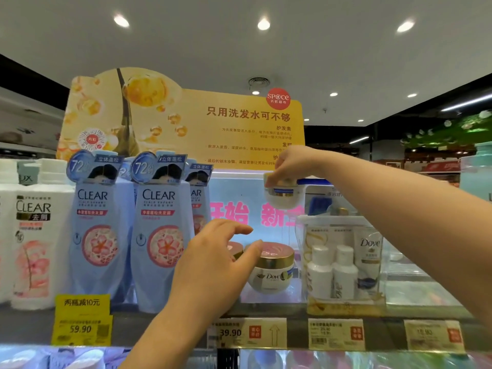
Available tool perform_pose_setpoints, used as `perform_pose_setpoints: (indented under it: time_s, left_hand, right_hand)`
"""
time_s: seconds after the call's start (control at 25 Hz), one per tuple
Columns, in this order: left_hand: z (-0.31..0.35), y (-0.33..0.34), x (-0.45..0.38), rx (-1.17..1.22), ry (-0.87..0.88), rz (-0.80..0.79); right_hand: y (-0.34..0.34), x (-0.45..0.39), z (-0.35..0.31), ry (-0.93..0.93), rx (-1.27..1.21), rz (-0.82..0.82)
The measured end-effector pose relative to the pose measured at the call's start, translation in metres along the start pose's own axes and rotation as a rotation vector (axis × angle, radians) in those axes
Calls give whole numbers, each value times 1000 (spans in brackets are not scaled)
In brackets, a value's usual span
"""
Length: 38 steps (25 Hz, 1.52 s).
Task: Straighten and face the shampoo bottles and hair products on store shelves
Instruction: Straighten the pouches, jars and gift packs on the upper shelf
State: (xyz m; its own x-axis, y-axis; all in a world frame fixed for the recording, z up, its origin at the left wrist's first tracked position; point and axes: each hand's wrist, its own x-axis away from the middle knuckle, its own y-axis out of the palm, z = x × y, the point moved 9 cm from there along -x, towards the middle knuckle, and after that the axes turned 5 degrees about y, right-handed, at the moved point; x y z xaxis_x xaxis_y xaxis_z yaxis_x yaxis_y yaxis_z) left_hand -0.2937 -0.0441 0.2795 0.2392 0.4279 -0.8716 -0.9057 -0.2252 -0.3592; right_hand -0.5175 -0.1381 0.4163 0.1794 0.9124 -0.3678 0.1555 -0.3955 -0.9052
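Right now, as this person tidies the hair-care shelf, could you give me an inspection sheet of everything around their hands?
Surface: shelf with price tags along its front edge; yellow promo tag reads 59.90.
Job's things: two blue Clear bottles upright, labels forward; white Clear bottle left of them; Dove jar with pink lid standing on the shelf; second jar held up in the air.
Clutter: Dove travel set in a clear pack, right of the jar.
Grippers: left hand open, fingers spread, thumb by the pink lid; right hand gripping the raised jar from above.
Cables: nothing seen.
Surroundings: yellow display board behind; ceiling spotlights.
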Motion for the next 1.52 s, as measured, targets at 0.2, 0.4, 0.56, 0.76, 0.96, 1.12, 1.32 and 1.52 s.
perform_pose_setpoints:
  time_s: [0.2,0.4,0.56,0.76,0.96,1.12,1.32,1.52]
  left_hand:
    - [-5,-14,6,-83,2,36]
    - [-13,-21,23,-49,-4,27]
    - [-20,-25,32,-19,-9,2]
    - [-14,-13,34,5,2,-21]
    - [1,6,29,37,-9,-11]
    - [22,21,20,58,-5,23]
    - [46,39,11,61,-45,89]
    - [75,57,14,22,-65,98]
  right_hand:
    - [-10,39,-69,-174,-177,44]
    - [55,64,-96,-165,-28,-125]
    - [61,66,-89,-100,-27,-120]
    - [62,78,-81,-55,106,-187]
    - [-23,99,-50,-167,-136,46]
    - [-73,105,31,-101,60,141]
    - [-42,88,103,-24,285,8]
    - [-34,89,107,-88,185,81]
